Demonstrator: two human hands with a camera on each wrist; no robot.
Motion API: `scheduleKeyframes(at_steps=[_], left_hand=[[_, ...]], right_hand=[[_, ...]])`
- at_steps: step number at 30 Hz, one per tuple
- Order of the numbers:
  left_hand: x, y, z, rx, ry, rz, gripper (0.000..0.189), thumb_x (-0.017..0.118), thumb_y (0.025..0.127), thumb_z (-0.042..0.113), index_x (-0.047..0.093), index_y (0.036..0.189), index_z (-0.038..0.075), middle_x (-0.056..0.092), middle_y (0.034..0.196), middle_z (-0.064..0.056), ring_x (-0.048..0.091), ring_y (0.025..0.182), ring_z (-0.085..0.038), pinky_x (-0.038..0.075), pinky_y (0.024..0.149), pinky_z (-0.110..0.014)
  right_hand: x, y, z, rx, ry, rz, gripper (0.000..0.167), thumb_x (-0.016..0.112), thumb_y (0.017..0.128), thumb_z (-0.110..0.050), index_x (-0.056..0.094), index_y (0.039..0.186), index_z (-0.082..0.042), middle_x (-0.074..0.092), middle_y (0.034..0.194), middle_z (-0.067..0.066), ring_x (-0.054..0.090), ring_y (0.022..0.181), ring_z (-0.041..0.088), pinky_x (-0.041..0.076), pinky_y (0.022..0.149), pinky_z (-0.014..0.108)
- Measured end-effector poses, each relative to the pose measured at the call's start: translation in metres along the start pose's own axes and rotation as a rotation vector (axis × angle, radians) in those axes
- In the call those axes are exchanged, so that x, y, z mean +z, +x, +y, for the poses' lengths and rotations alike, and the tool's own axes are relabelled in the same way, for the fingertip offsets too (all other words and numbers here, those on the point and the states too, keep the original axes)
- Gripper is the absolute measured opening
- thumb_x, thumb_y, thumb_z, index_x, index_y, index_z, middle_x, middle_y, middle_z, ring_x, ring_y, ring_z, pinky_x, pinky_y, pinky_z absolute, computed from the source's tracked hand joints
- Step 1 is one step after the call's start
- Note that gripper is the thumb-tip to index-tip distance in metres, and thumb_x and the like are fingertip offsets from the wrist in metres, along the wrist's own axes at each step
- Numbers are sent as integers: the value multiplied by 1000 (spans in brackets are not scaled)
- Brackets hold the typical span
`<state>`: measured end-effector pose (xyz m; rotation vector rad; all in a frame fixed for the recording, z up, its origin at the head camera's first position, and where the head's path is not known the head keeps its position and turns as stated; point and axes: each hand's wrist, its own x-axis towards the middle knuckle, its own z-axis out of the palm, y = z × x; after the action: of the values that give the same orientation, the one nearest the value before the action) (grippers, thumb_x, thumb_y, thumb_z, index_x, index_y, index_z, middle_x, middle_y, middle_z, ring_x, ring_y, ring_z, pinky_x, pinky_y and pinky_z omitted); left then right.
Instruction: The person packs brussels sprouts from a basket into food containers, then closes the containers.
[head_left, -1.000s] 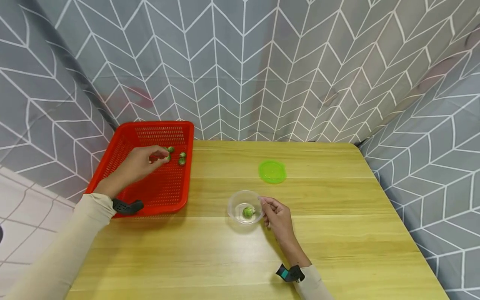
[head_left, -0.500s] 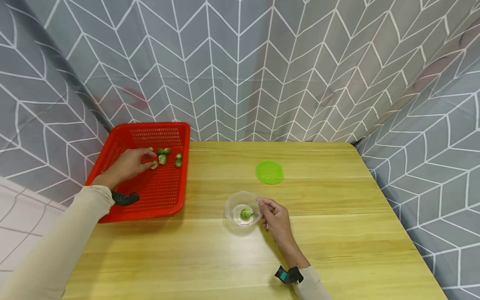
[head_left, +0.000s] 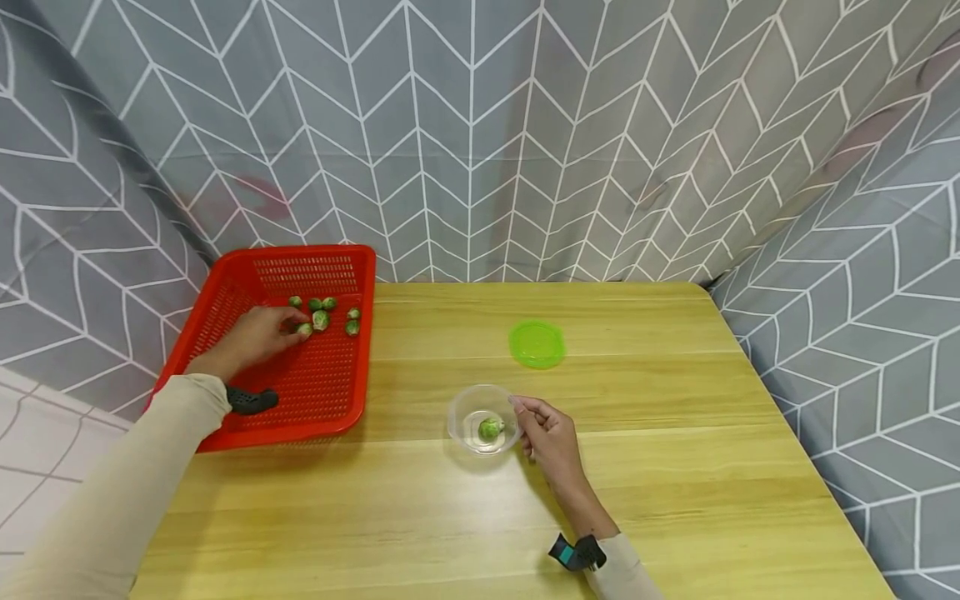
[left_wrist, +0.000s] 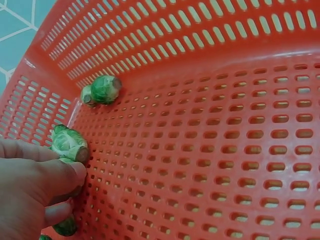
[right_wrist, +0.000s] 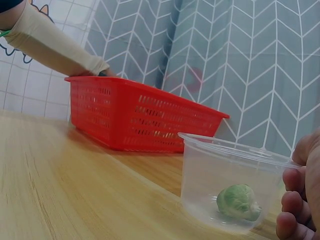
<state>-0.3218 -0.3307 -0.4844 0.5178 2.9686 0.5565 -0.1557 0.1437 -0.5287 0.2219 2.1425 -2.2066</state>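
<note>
Table (head_left: 420, 517): wood-grain; gray curtain (head_left: 480, 150) bkgd.
L hand (head_left: 255, 340): pinches sprout (head_left: 303, 330) in red basket (head_left: 365, 358).
R hand (head_left: 552, 442): pinches rim, clear cup (right_wrist: 200, 172); 1 loose sprout (head_left: 491, 429) inside.
Cup brg.: R of pinched sprout, closer to wearer; R hand nearer.

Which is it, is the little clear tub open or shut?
The clear tub is open: nothing covers its top, and one sprout shows inside. The green disc, probably its lid, lies apart on the table.
</note>
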Motion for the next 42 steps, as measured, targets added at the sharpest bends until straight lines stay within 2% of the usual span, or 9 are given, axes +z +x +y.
scheduleKeyframes(at_steps=[4, 11, 18, 24, 32, 34, 37, 40, 42], left_hand=[[1, 0, 2, 5, 14, 2, 34, 73, 92, 15, 67, 122, -1, 70, 112, -24, 66, 94, -36, 51, 82, -55], [2, -2, 6, 24, -12, 34, 28, 72, 92, 11, 68, 118, -1, 71, 109, -24, 67, 96, -40, 52, 85, -57], [0, -5, 9, 8, -25, 26, 29, 73, 93, 12, 68, 119, 1, 70, 112, -24, 66, 101, -41, 51, 89, -58], [-5, -9, 12, 47, -43, 91, 28, 75, 90, 9, 69, 116, -1, 71, 110, -24, 68, 100, -41, 53, 87, -57], [-12, -25, 19, 58, -73, 156, 29, 77, 89, 9, 70, 117, 1, 72, 110, -23, 69, 99, -40, 53, 86, -57], [-13, -29, 21, 56, -88, 171, 29, 77, 89, 10, 70, 117, 2, 72, 111, -22, 69, 98, -39, 54, 84, -54], [-14, -35, 26, 48, -132, 184, 30, 77, 90, 11, 71, 118, 4, 71, 114, -21, 70, 99, -38, 57, 81, -36], [-14, -40, 32, 35, -187, 179, 31, 77, 90, 14, 71, 120, 6, 71, 117, -19, 71, 101, -37, 51, 76, -15], [-15, -42, 37, 23, -221, 172, 33, 78, 90, 17, 71, 121, 7, 70, 119, -18, 70, 102, -36, 47, 75, -7]], right_hand=[[0, -2, -6, 3, -2, -12, 29, 64, 101, -19, 71, 119, 2, 58, 70, 9, 50, 53, 15, 40, 43, 21], [4, -12, -27, -17, -9, -22, 27, 63, 101, -14, 70, 118, 6, 57, 69, 13, 49, 52, 16, 40, 44, 21], [3, -13, -28, -20, -11, -34, 27, 62, 101, -14, 70, 119, 5, 57, 70, 14, 50, 53, 16, 41, 44, 21], [3, -13, -28, -22, -14, -33, 27, 63, 101, -14, 70, 118, 5, 57, 70, 14, 50, 52, 16, 41, 44, 21], [3, -13, -30, -16, -19, -41, 29, 63, 101, -16, 69, 119, 6, 57, 68, 10, 49, 53, 17, 40, 43, 21], [2, -13, -30, -15, -21, -45, 30, 62, 101, -17, 69, 119, 7, 57, 68, 10, 49, 53, 16, 40, 43, 21], [2, -12, -29, -16, -19, -49, 30, 62, 101, -17, 69, 119, 6, 57, 69, 11, 50, 53, 16, 40, 44, 21], [1, -13, -29, -22, -17, -47, 30, 63, 101, -17, 69, 119, 7, 57, 70, 12, 50, 53, 16, 40, 44, 21], [1, -13, -29, -23, -13, -47, 30, 63, 101, -16, 69, 119, 6, 57, 70, 13, 50, 53, 16, 40, 44, 21]])
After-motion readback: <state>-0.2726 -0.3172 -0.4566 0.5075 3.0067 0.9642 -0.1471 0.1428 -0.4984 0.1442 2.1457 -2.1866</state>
